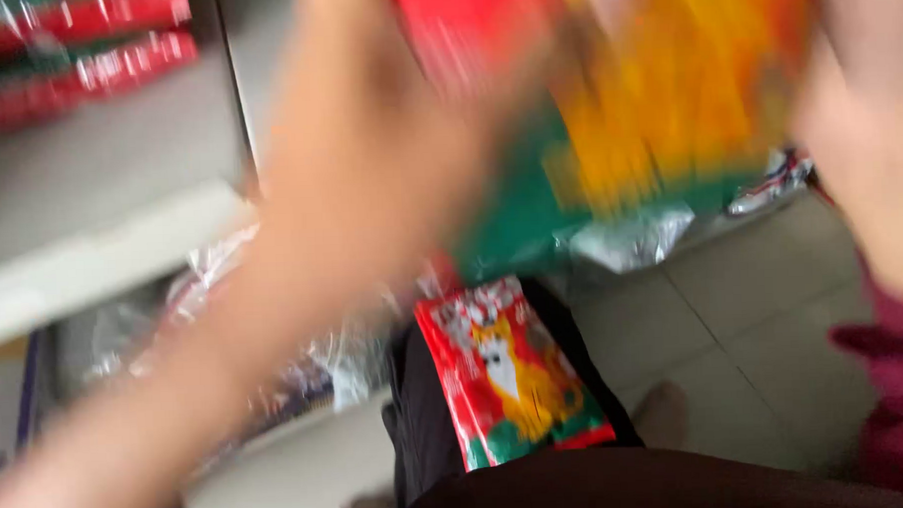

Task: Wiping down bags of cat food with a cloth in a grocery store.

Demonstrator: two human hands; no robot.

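— Holding that big packet up near the camera, are both hands on it?

— It looks so. The left hand comes in from the lower left along a blurred forearm and meets the packet's red and green edge; the right hand sits at its right edge. Everything up there is smeared, so I cannot tell whether the fingers are spread or pinching the wrapper.

— Where is the packet exactly?

— High in the middle, in the air in front of the shelf, yellow and orange on its face, green toward the bottom. A smaller red packet with a cat picture lies on the person's lap, well below it.

— What else is about?

— Red flat packets stacked on the upper shelf, clear wrapping on the lower one, a silver pouch on the tiled floor.

— How would you handle the big one well?

— I'd judge it floppy: grip both edges firmly, keep it flat, and move slower, minding the packet balanced on the lap.
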